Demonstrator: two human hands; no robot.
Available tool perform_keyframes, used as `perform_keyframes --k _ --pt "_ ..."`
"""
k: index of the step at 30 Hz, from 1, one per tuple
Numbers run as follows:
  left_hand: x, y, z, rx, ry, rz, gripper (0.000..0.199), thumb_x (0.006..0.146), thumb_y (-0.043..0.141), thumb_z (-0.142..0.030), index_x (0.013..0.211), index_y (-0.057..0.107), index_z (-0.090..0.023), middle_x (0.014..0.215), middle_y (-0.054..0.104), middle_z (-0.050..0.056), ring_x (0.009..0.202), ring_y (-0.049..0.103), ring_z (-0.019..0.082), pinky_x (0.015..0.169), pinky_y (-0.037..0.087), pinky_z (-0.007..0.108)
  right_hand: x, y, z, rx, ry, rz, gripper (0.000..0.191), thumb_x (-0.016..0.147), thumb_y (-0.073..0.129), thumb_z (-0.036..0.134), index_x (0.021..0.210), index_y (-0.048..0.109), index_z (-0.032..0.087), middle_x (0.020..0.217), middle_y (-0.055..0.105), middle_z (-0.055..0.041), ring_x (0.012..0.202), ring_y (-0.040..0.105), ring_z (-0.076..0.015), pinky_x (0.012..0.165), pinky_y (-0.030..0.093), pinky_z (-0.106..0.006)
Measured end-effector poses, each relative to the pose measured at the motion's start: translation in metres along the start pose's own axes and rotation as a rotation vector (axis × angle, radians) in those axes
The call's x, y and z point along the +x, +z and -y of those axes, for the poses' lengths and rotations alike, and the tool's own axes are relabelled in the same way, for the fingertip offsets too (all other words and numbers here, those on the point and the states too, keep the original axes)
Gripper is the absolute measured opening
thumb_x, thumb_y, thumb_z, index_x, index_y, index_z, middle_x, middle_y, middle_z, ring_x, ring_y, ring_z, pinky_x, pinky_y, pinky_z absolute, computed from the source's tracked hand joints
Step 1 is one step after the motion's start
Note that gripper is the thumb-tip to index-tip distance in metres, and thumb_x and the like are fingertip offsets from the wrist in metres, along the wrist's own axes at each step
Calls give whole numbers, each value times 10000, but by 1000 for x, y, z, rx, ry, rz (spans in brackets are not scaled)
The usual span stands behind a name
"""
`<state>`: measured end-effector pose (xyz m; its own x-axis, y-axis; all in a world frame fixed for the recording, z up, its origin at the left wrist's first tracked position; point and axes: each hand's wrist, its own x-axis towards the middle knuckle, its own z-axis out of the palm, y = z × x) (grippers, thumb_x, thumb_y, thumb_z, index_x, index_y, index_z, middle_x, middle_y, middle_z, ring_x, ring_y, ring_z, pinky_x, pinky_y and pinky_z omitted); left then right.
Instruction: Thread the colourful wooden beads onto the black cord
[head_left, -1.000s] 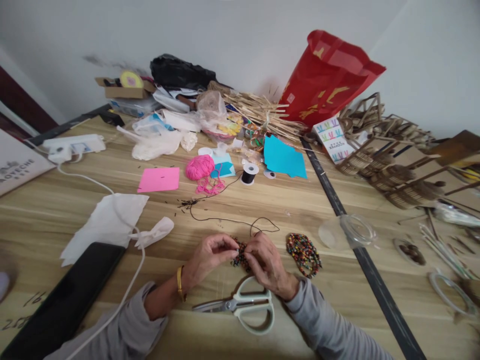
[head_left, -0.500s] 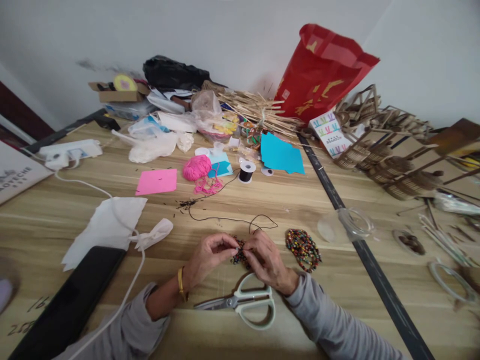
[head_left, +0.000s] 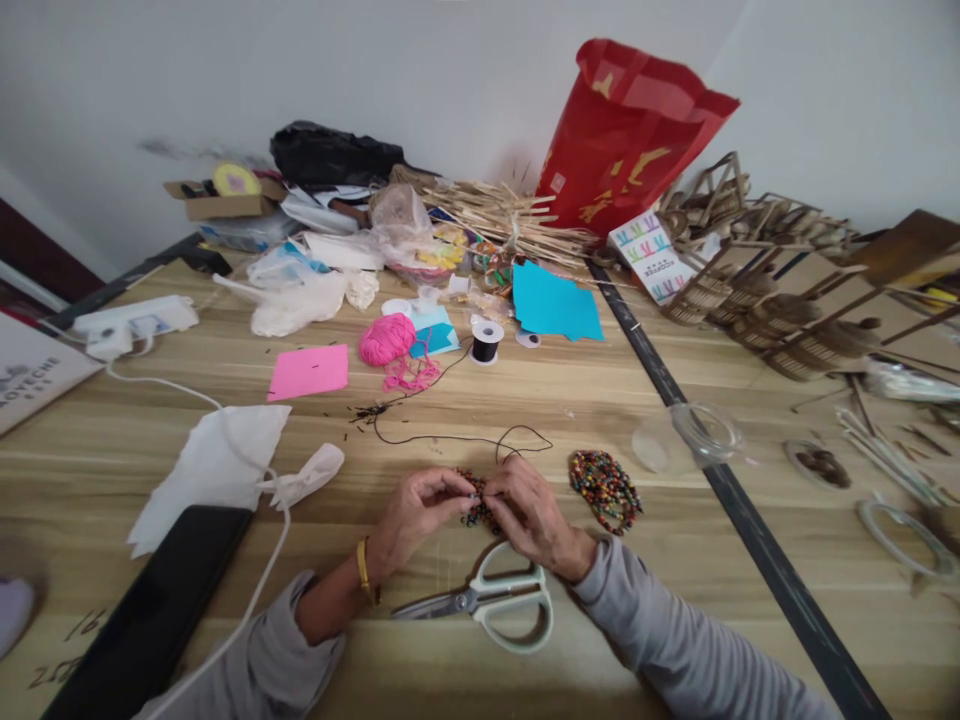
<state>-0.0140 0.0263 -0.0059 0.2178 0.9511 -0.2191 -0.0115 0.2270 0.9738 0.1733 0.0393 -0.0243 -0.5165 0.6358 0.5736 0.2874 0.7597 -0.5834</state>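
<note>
Close together at the table's near middle, my left hand (head_left: pixel 425 512) and my right hand (head_left: pixel 534 515) pinch thumb to forefinger. Dark, multicoloured beads (head_left: pixel 474 514) lie bunched under and between the fingertips. What the left fingertips hold is too small to make out. A thin black cord (head_left: pixel 431 438) runs from a spool (head_left: pixel 486 342) and loops up to my right fingers, which close on it. Scissors (head_left: pixel 487 603) with pale green handles lie just below the hands, blades to the left. A coiled strand of coloured beads (head_left: pixel 604 490) rests right of my right hand.
Pink yarn (head_left: pixel 386 340), a pink paper (head_left: pixel 309 371) and blue sheets (head_left: pixel 556 302) lie farther back. At left are a black phone-like slab (head_left: pixel 161 610), tissue (head_left: pixel 214 470) and a white cable (head_left: pixel 281 540). A clear plastic ring (head_left: pixel 706 433) and small woven baskets (head_left: pixel 776 322) stand right.
The view has shifted slightly. Both hands keep the same pinch over the beads, with no clear movement against the table.
</note>
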Motion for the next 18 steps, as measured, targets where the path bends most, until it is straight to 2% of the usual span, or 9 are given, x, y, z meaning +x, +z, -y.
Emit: perform_keyframes --k 18 --pt "2 -1 6 39 39 7 162 627 751 -265 699 676 -140 720 684 33 678 593 152 654 473 255 0 2 -1 13 -47 -35 58 909 502 173 948 543 188 777 587 -60 724 512 -182 648 441 -311"
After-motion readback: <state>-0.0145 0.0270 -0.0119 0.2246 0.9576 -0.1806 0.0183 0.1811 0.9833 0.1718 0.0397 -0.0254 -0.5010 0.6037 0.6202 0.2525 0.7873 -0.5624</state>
